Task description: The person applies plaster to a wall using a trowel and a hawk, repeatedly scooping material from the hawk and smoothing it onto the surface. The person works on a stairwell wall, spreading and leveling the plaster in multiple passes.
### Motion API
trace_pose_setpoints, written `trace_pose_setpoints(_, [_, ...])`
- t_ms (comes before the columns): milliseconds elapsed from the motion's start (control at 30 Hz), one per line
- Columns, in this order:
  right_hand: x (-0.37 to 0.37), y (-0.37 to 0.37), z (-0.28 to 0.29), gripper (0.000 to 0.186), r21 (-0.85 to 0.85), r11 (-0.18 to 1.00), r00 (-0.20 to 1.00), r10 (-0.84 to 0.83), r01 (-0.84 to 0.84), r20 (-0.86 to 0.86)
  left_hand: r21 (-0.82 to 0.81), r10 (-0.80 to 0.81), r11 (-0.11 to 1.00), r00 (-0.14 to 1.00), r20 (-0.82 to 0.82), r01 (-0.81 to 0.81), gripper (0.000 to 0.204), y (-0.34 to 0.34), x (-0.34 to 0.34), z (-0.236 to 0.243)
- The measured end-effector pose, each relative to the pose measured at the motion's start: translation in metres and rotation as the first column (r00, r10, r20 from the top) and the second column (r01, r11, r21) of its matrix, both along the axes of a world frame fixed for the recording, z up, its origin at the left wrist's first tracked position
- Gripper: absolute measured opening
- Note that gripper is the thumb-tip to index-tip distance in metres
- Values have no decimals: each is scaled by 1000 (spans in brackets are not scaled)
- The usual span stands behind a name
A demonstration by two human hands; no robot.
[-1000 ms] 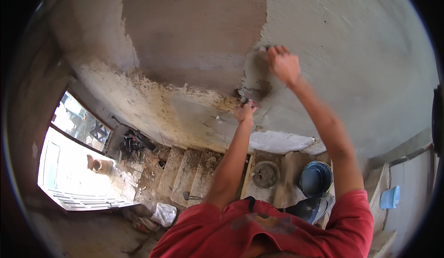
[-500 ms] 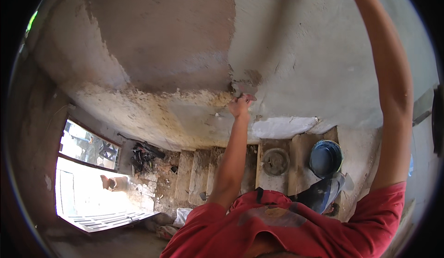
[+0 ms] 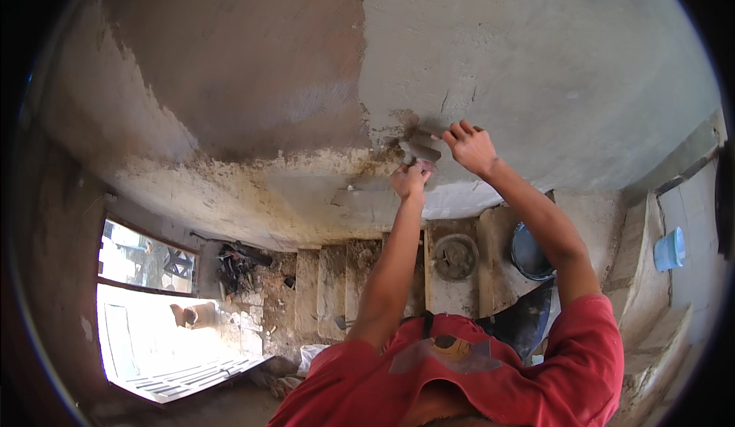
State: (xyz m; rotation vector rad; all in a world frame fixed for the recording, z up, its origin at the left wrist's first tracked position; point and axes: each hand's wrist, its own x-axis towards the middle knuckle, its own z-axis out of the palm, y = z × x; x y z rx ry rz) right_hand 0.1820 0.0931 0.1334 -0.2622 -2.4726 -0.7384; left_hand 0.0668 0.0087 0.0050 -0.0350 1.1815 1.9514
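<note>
My left hand [image 3: 409, 180] is closed around a small flat scraper [image 3: 421, 151] with a reddish lower part, held up close to the wall. Just above and to its right, my right hand [image 3: 471, 150] grips a trowel [image 3: 430, 131] whose thin blade points left, over the scraper. Both tools are at the lower edge of the grey plaster [image 3: 536, 67], beside a rough brownish patch. Left of them spreads a darker brown stretch of wall [image 3: 245, 59]. Below it runs a stained, yellowish band [image 3: 230, 189].
Steps [image 3: 331, 281] run along the wall's foot. On them stand a round pan of grey mortar [image 3: 455, 258] and a blue bucket [image 3: 530, 252], partly behind my right forearm. A light-blue container [image 3: 669, 249] is at far right. A bright window [image 3: 149, 247] lies at left, near dark clutter [image 3: 241, 262].
My right hand has come down from high on the wall, bringing the trowel to the scraper. My left hand stays low at the wall, slightly farther right in view. The view has shifted a little.
</note>
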Motion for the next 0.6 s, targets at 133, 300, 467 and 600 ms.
trace_pose_setpoints(133, [3, 48, 30, 7, 80, 994, 996, -75, 79, -53, 14, -67, 998, 998, 12, 67, 19, 8, 7, 4])
trace_pose_setpoints(300, [20, 56, 137, 10, 212, 971, 980, -72, 111, -186, 1, -120, 993, 993, -8, 120, 22, 6, 10, 8])
trace_pose_setpoints(467, [30, 23, 186, 12, 208, 965, 953, -94, 158, -290, 4, -100, 995, 995, -9, 100, 20, 2, 10, 12])
trace_pose_setpoints(600, [19, -3, 122, 8, -31, 999, 989, -32, 27, -146, 30, -59, 998, 998, 1, 59, 21, 0, 8, 3])
